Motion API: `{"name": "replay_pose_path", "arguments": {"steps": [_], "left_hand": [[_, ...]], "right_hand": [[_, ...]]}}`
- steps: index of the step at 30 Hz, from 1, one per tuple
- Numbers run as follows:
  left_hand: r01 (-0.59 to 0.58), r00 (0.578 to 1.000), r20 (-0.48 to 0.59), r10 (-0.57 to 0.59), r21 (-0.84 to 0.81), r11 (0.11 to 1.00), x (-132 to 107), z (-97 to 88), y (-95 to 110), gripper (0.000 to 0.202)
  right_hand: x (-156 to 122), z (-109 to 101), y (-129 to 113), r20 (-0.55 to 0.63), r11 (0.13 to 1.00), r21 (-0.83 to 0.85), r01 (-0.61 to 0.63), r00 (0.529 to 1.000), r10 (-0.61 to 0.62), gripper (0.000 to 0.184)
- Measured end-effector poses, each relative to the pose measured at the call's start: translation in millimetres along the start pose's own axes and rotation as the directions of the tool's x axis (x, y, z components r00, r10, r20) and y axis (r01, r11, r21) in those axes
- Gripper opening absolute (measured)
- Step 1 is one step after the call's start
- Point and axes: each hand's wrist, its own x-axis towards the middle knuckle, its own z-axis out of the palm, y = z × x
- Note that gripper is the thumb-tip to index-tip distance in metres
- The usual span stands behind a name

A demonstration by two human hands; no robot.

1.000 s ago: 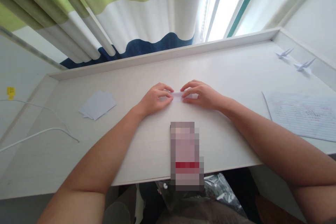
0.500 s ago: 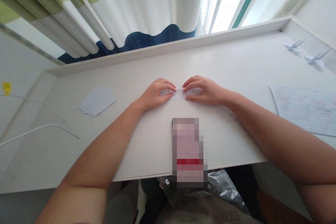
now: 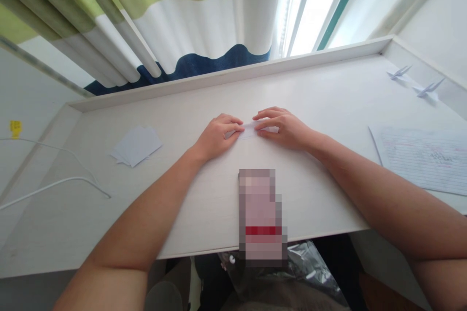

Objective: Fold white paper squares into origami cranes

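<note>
A small folded strip of white paper (image 3: 248,132) lies on the desk between my hands. My left hand (image 3: 218,137) pinches its left end, thumb and fingertips pressed together. At the right end, my right hand (image 3: 286,129) has its thumb and fingers closed over the paper, with the index finger slightly raised. The ends of the strip are partly hidden under the fingers. A loose stack of white paper pieces (image 3: 136,146) sits to the left of my left hand.
Two folded paper figures (image 3: 429,88) stand at the far right, behind a written lined sheet (image 3: 426,158). An oblong object (image 3: 260,209), blurred out, lies near the front edge. White cables (image 3: 54,183) cross the left side; a raised rim (image 3: 233,72) runs along the back.
My left thumb has closed up to the fingertips on the paper. The right fingers have shifted slightly, with the index finger lifted. The whole view has tilted a little.
</note>
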Motion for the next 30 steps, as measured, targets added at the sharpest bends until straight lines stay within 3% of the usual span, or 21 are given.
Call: {"name": "replay_pose_path", "arguments": {"steps": [4,13,21,26,30], "left_hand": [[-0.013,0.999,0.037,0.011,0.066,0.998,0.3,-1.9,2.8,0.019],[-0.065,0.997,0.051,0.063,0.033,0.997,-0.6,-4.4,0.5,0.011],[-0.098,0.994,0.049,0.096,0.048,0.994,-0.7,-4.5,2.7,0.013],[-0.017,0.999,0.040,0.020,-0.084,0.996,-1.6,-5.7,5.3,0.015],[0.197,0.979,-0.012,-0.206,-0.242,0.950,1.1,-6.0,4.4,0.036]], "right_hand": [[0.2,0.9,2.2,0.000,1.000,-0.024,-0.004,1.000,0.004,0.021],[0.2,-2.7,-0.3,0.040,0.999,-0.032,0.032,0.999,-0.031,0.016],[0.3,2.5,-0.7,-0.018,0.995,0.097,-0.026,0.999,0.028,0.017],[2.2,-0.2,-4.8,-0.037,0.981,0.156,-0.112,0.992,0.119,0.022],[1.9,-2.3,-9.9,-0.086,0.922,0.312,-0.229,0.960,0.267,0.021]]}}
